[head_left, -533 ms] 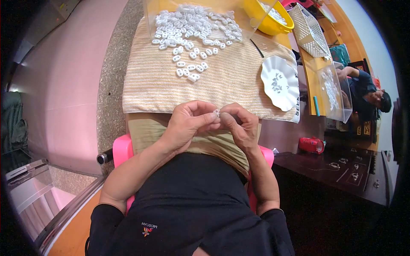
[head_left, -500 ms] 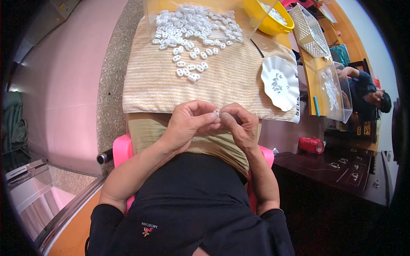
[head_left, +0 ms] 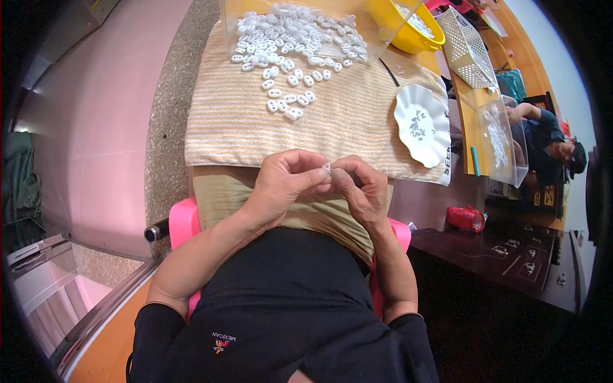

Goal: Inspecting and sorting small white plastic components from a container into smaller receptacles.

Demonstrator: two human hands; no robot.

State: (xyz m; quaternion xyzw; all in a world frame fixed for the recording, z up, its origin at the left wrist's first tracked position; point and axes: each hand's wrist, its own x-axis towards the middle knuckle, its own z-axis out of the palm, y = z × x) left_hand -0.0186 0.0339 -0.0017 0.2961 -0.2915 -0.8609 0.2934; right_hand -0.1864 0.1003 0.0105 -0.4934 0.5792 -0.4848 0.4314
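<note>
Pinching a white piece (head_left: 328, 168), left fingers (head_left: 313, 178) and right fingers (head_left: 345, 182) together, long axis seemingly pointing forward

Just right of the perforated white basket (head_left: 471, 56) sits a teal plastic bag (head_left: 511, 85); nearer than the basket, a red package (head_left: 465, 219).

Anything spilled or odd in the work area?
Nothing plainly damaged. Some white two-holed pieces lie loose on the striped towel, strung out from the main pile; it looks slightly spilled, but may be deliberate.
</note>
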